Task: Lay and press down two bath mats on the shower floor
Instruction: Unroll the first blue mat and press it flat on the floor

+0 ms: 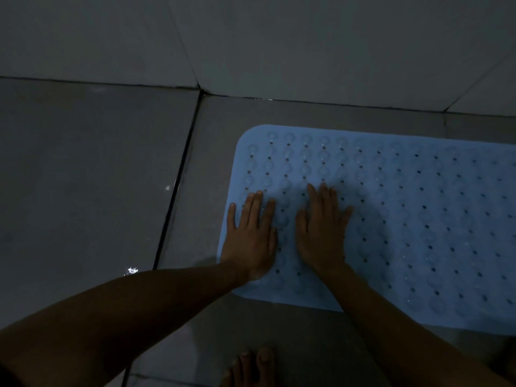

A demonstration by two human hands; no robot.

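Observation:
A light blue bath mat (pixel 405 219) with rows of small holes and round suction bumps lies flat on the grey tiled shower floor (pixel 92 169); it runs off the right edge of the view. My left hand (pixel 251 236) rests palm down on the mat's left end, fingers apart, with the little finger over the mat's edge. Beside it, my right hand (pixel 324 230) also lies flat on the mat, fingers spread. Neither hand grips anything. Only one mat is in view.
The grey wall (pixel 279 37) meets the floor just beyond the mat's far edge. A dark grout line (pixel 178 180) runs down the floor left of the mat. My bare toes (pixel 251 367) stand at the bottom, near the mat's front edge.

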